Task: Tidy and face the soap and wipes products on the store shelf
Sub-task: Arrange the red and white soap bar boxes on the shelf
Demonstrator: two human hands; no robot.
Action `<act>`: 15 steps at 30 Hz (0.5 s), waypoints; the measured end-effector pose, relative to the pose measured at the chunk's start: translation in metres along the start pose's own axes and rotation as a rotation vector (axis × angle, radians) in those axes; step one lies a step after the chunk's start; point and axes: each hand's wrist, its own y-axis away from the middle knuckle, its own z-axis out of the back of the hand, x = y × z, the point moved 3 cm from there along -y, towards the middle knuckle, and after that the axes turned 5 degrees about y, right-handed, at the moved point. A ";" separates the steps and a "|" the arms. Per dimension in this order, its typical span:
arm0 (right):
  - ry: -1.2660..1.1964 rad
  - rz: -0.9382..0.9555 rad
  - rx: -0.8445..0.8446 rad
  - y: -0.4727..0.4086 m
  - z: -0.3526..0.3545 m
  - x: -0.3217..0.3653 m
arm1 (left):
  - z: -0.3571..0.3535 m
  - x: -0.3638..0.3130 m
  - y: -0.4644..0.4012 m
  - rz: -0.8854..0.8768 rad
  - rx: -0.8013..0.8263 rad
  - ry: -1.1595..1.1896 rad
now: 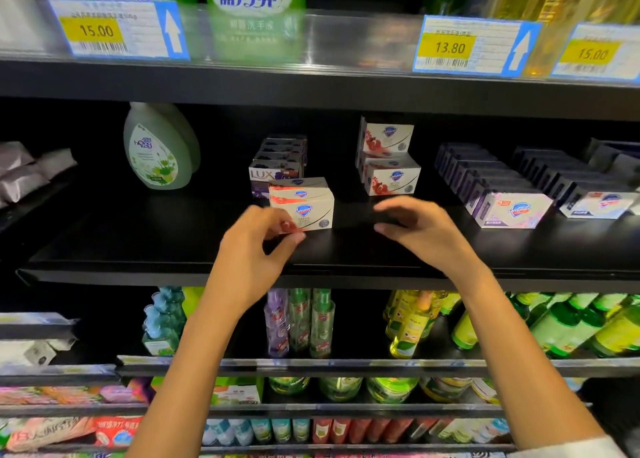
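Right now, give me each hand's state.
Left hand: fingers pinching the white-and-red cardboard soap box by its corner.
Right hand: open, holding nothing.

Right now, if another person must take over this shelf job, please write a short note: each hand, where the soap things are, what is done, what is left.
Left hand: fingers curled at the lower left corner of the front Safeguard box; a firm grip is not clear.
Right hand: loosely curled, holds nothing, over the bare middle shelf.
Things: that box sits in front of the LUX row, partly covering it. Two red-and-white Safeguard boxes are stacked further back. Purple Safeguard rows to the right already reach the front.
Left: the stacked boxes need pulling forward; the front box is not yet set in its own lane.
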 end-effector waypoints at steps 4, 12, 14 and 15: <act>0.007 -0.158 -0.153 -0.037 0.018 -0.017 | -0.011 0.000 0.014 -0.032 0.350 -0.076; -0.109 -0.317 -0.182 -0.086 0.017 -0.058 | -0.011 0.002 0.016 -0.079 0.434 -0.232; -0.121 -0.319 -0.194 -0.086 0.015 -0.060 | -0.012 0.001 0.016 -0.074 0.432 -0.231; -0.111 -0.305 -0.222 -0.086 0.014 -0.062 | -0.012 0.001 0.016 -0.068 0.430 -0.229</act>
